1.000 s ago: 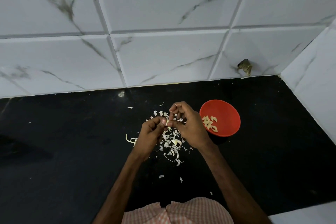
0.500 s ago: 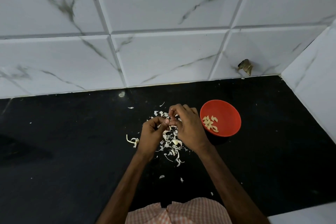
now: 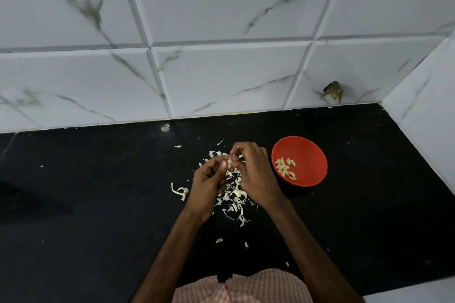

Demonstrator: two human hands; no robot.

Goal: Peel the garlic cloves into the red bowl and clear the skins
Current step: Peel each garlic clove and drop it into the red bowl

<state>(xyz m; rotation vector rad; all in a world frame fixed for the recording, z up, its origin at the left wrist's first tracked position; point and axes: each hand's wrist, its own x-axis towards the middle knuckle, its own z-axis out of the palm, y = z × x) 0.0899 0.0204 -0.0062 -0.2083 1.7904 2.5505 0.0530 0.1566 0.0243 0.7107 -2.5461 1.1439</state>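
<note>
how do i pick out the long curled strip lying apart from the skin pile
On the black counter, find the left hand. Just to its left, outside the main pile of skins, lies the strip. Unlike the small flat flakes, it is a long thin curl with a clump at one end.

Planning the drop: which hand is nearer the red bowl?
Right. The right hand is just left of the red bowl; the left hand is farther left. Both pinch a garlic clove.

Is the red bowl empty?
No, the bowl has several peeled cloves lying inside it.
</note>
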